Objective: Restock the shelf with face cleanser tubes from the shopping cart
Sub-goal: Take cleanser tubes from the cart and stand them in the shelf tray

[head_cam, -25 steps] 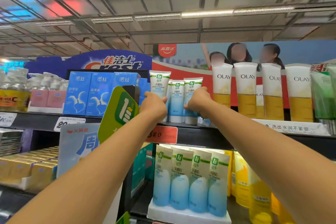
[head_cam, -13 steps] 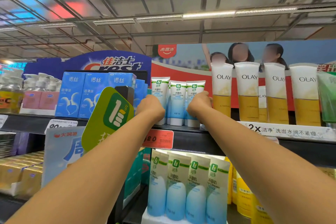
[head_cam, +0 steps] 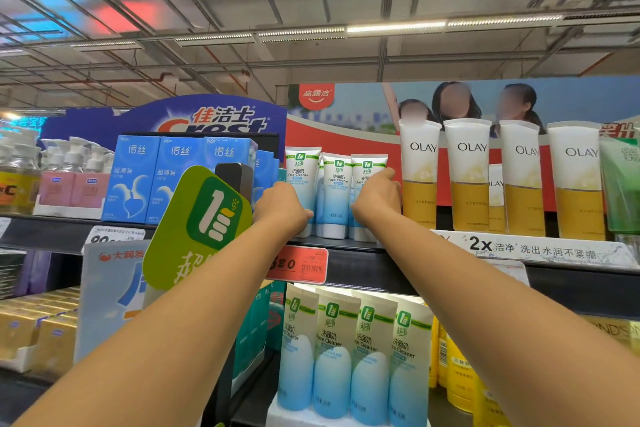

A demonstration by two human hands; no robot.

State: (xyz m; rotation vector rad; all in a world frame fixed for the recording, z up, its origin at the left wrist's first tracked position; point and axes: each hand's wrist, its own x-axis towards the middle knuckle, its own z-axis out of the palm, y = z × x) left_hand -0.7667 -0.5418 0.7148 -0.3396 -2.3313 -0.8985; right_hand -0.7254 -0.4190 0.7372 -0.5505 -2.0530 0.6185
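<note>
On the upper shelf (head_cam: 381, 270), grips clamped: left hand (head_cam: 282, 210) on left tube (head_cam: 301, 177), right hand (head_cam: 375, 199) on right tube (head_cam: 367, 163).

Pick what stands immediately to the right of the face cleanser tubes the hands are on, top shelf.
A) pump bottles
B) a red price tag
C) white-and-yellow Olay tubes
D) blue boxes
C: the Olay tubes stand just past the right hand, beside the face cleanser tubes; the blue boxes are on their left.
</note>
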